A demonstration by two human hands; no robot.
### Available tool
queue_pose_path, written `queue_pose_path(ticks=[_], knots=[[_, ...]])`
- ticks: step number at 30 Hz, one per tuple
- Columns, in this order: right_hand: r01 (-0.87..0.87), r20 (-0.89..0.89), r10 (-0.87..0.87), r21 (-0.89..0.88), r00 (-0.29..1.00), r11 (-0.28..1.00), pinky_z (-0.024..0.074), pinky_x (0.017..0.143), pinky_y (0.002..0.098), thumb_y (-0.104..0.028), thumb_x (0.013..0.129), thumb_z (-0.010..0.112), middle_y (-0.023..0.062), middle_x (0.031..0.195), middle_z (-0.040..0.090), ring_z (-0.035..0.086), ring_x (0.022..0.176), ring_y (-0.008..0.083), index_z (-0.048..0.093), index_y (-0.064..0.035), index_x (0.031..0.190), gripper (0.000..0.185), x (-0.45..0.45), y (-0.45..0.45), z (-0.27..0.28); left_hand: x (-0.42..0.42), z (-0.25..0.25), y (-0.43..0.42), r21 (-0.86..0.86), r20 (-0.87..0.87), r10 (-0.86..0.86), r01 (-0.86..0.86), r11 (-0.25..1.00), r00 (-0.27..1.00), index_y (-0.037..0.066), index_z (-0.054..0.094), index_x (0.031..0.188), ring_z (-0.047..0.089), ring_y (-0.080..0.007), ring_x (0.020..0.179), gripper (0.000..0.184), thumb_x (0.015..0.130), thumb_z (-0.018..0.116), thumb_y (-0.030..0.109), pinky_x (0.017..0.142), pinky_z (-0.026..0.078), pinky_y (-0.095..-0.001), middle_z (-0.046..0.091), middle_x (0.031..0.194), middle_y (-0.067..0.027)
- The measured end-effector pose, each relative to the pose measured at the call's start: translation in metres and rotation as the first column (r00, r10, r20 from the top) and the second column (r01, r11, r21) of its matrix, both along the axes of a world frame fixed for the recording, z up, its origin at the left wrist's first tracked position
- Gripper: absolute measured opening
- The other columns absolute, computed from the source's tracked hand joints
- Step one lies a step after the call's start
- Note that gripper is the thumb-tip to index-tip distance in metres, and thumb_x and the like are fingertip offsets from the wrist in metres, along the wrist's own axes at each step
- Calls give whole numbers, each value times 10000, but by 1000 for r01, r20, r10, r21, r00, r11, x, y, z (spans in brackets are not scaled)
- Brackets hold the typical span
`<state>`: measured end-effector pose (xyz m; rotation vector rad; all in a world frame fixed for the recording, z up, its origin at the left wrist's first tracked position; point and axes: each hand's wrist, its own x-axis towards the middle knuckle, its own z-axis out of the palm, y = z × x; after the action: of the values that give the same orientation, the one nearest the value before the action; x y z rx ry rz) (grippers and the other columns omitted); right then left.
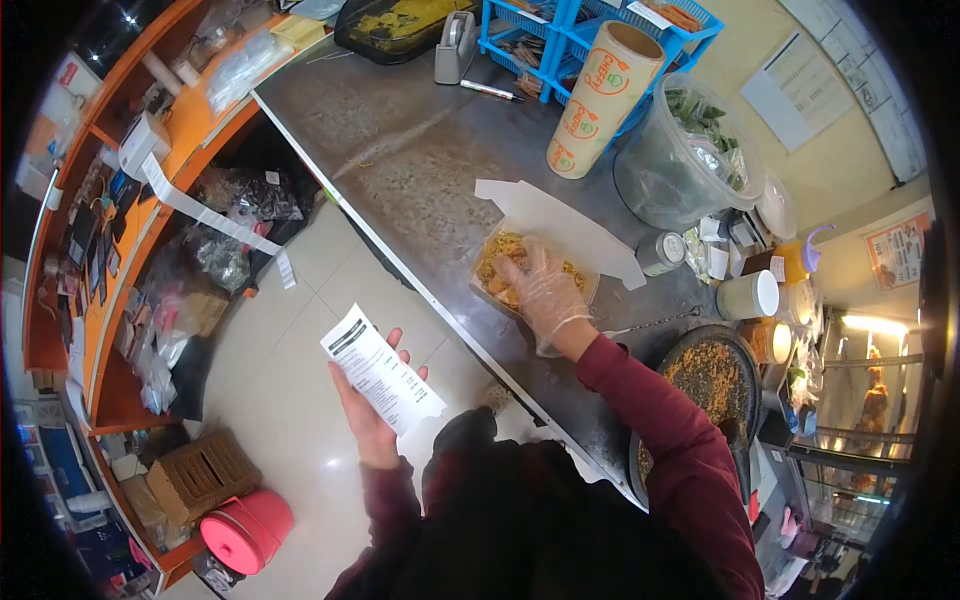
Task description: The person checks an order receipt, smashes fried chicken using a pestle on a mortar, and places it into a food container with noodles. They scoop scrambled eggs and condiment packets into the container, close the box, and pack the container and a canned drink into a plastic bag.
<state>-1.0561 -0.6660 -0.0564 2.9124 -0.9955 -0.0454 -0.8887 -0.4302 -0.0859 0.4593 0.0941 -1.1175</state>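
Observation:
My left hand [368,408] holds a long printed receipt [382,370] out over the floor, the thumb on one side and the fingers on the other. My right hand [550,292], in a clear plastic glove, reaches into an open paper food box [592,285] on the dark counter. Its fingers point down, bent and close together, on yellowish noodle- or rice-like food [508,247] with browned pieces. Whatever lies under the fingertips is hidden. The box's white lid [610,235] is folded back towards the wall.
Beyond the box stand a printed paper roll [605,100], a clear tub of greens [690,160] and blue baskets [520,45]. A can [661,254] and a stone mortar with crumbs [715,375] are at the right. A pink bucket [248,530] stands on the floor.

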Motion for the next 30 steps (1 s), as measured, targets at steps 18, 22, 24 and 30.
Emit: queue_pose_path(ticks=[18,22,24,30], knots=[[-510,-46,509,-29,860,860,494,893,403,-94,765,637,137,1019,677,628,1003,333,667,-114,1101,338,66,-78,-5,-2,9,-2,-62,-21,12,-14,998,1000,142,391,1454,603,-293,1028,737,958,292,677,879,502,-582,466,1420,-192],[-386,-269,437,222,858,895,534,773,438,-107,724,668,144,901,701,669,861,335,732,-138,936,224,89,-83,17,-5,30,-14,-53,3,-26,26,998,1000,139,350,1479,614,-302,1025,771,956,238,695,901,490,-605,441,1441,-217],[-396,-216,437,207,873,894,531,769,439,-129,730,676,140,920,703,669,866,335,737,-148,950,230,86,-91,6,-7,41,-20,-97,-18,-29,28,995,999,142,336,1486,614,-303,1025,777,956,223,698,903,492,-606,443,1440,-218],[-415,-120,441,196,889,889,528,720,446,-188,811,611,168,876,697,676,807,352,717,-65,837,164,80,-86,15,-8,51,-27,-136,31,-62,66,988,998,147,309,1500,619,-304,1024,787,955,189,703,890,508,-601,441,1440,-227]])
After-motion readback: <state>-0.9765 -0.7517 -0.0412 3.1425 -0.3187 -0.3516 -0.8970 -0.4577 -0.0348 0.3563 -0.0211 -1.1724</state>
